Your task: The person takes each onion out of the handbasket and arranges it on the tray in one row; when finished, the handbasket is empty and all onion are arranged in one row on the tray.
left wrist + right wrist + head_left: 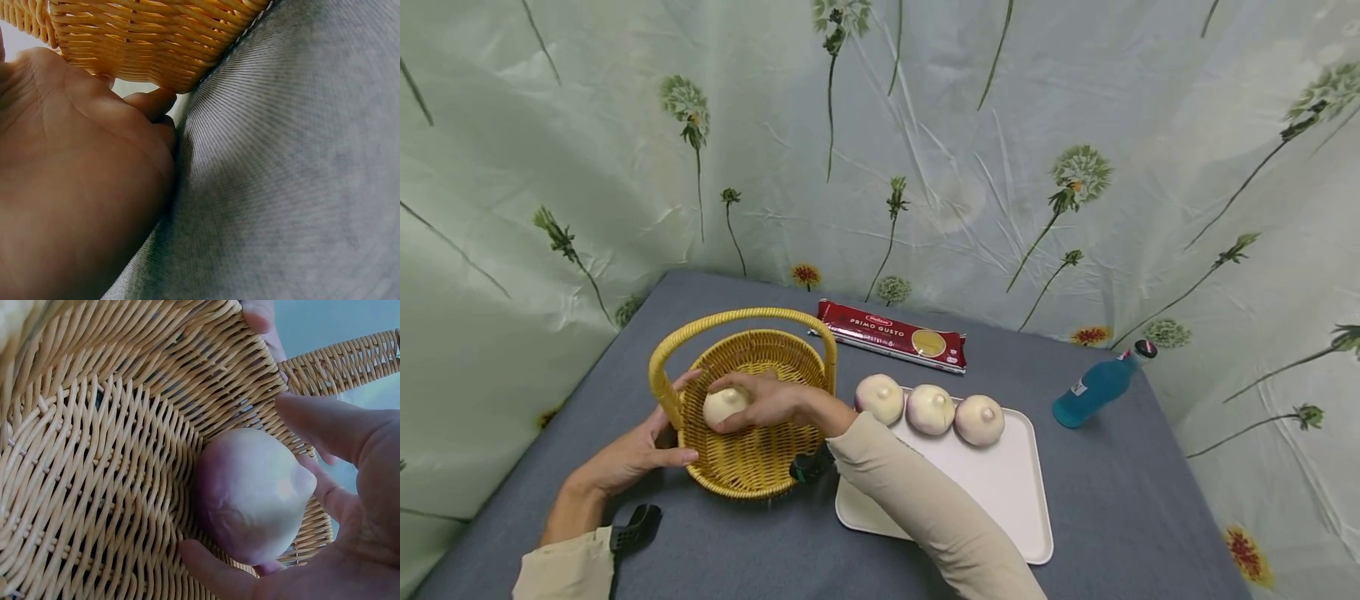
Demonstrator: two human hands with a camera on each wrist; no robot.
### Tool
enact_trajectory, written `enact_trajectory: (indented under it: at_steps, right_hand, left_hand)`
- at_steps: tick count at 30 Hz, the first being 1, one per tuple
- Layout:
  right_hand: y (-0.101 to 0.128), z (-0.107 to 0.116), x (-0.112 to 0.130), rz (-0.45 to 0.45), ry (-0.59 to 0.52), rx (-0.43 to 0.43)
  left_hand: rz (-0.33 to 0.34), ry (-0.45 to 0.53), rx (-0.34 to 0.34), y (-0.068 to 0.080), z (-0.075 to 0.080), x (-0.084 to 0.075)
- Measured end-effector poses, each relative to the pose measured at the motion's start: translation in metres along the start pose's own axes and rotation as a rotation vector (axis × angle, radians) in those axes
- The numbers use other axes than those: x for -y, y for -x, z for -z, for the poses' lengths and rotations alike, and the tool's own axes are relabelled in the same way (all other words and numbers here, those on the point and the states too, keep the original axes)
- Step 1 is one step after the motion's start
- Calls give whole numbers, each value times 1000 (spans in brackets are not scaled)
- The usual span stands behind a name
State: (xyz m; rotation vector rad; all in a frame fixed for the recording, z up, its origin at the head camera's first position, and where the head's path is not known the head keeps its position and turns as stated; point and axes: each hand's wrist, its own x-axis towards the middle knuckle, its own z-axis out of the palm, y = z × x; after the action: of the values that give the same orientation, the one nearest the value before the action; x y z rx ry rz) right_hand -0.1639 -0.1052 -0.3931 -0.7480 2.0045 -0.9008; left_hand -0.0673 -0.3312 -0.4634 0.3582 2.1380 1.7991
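Note:
A yellow wicker basket [752,487] with an arched handle stands on the left of the table. My left hand [634,457] grips its left side, thumb along the outside and fingertips by the rim. A white and purple turnip [250,494] sits inside the basket against the wall. My right hand [772,398] reaches in over the rim, its fingers spread around the turnip; in the right wrist view a gap shows between it and the upper finger. In the left wrist view the left palm [81,169] lies close beside the basket's outer weave.
A pale tray [1000,492] right of the basket bears three more turnips [931,410] along its far edge. Behind lies a red Primo Gusto pasta packet [891,335]. A blue bottle [1093,392] with a dark cap stands at the right. A floral curtain [925,167] hangs behind the table.

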Motion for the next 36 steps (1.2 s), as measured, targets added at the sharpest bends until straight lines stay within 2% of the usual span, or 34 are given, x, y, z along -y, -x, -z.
enact_trajectory:
  at_steps: [5, 16, 26, 36]
  right_hand:
    - [3, 2, 2, -10, 71, 13]
    - [8, 2, 6, 46, 124, 13]
    - [20, 1, 9, 43, 74, -45]
    - [39, 1, 7, 136, 54, -65]
  left_hand:
    - [5, -18, -2, -3, 1, -1]
    - [4, -11, 6, -4, -2, -3]
    - [-14, 0, 16, -2, -1, 3]
    - [0, 10, 10, 0, -1, 2]
